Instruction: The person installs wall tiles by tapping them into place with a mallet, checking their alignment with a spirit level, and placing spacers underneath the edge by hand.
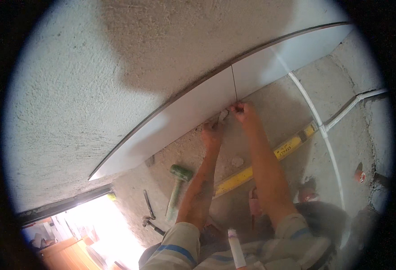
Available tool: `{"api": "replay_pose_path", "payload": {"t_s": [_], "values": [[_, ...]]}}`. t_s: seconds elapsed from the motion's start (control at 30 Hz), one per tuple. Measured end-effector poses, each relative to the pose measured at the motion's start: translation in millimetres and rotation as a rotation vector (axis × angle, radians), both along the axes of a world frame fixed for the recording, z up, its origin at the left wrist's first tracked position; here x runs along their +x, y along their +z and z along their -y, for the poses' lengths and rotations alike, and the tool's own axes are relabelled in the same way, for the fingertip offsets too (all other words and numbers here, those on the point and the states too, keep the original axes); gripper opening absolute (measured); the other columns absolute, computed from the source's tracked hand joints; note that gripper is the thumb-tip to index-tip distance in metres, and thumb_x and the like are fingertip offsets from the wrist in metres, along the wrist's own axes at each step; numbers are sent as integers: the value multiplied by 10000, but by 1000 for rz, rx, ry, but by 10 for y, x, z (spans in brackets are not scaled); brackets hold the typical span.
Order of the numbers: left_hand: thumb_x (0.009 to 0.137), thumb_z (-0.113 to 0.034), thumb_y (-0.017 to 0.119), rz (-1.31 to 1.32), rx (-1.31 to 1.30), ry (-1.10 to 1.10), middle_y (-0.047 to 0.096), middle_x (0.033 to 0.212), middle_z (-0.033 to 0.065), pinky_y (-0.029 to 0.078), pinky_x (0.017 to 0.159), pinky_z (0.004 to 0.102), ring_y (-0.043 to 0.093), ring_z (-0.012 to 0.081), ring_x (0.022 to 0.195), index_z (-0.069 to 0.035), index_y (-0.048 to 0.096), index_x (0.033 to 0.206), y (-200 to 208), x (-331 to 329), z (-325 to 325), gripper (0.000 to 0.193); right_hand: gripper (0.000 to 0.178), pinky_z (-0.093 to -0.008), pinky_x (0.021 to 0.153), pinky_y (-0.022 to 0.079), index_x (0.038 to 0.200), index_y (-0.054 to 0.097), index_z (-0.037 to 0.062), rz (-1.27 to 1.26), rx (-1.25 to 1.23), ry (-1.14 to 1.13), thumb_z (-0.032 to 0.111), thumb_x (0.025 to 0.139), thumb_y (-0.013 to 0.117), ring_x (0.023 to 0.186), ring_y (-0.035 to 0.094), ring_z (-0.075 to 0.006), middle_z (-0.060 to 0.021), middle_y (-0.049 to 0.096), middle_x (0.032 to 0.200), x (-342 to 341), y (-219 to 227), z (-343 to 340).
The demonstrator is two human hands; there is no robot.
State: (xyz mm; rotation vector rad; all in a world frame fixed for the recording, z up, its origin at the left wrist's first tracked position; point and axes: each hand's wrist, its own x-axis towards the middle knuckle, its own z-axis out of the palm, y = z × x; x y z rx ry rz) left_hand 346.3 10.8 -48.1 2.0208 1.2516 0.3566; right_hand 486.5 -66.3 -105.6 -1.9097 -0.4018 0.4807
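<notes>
White tiles [193, 101] stand in a row along the foot of the rough wall, with a dark upright joint [234, 81] between two of them. At the lower end of that joint is my right hand [243, 112], its fingers pinched together; what they hold is too small to name. My left hand [212, 135] is just left of it, close to the tiles' bottom edge, with its fingers curled and their tips partly hidden. A small pale piece [223, 115] shows between the two hands, by the left fingertips.
A yellow spirit level [234, 181] lies on the floor beneath my forearms. Left of them are a green-headed mallet [181, 173] and a dark metal hand tool [149, 219]. White pipes [312, 108] cross the floor at right. A bright doorway [103, 220] opens at lower left.
</notes>
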Motion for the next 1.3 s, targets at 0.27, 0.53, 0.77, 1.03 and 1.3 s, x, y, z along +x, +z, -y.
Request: {"api": "replay_pose_path", "payload": {"t_s": [0.27,0.53,0.77,1.03,1.3], "values": [[759,-310,708,99,164,-63,690,840,139,501,729,403,664,278,771,-65,699,994,-139,20,-34,340,195,-342,774,524,895,630,-25,-143,-279,69,94,755,694,815,614,-209,-135,656,902,109,395,-24],[748,-313,709,7,79,-73,692,871,140,492,713,378,657,269,792,-62,690,991,-36,29,-20,350,76,-427,753,518,852,507,-43,-798,225,-311,-24,801,453,858,529,-295,-161,516,851,214,-51,-150],[760,-287,704,42,47,-58,687,920,150,489,743,392,655,280,815,-42,657,1048,67,38,29,381,241,-398,732,506,944,617,-61,-468,201,5,135,805,640,881,590,-272,-200,620,976,202,-73,-122],[765,-312,710,121,-3,-57,684,904,162,490,746,401,658,292,827,-43,668,981,180,85,60,348,278,-398,801,516,1077,515,-128,-643,212,-51,-56,809,540,1017,541,-280,-229,547,1122,138,382,-38],[757,-340,702,-26,-116,5,683,806,156,500,689,398,659,313,746,-24,684,883,170,127,136,341,306,-394,837,505,1132,449,-142,-1005,501,-295,-92,831,432,1061,491,-310,-219,506,1117,177,168,-85]]}}
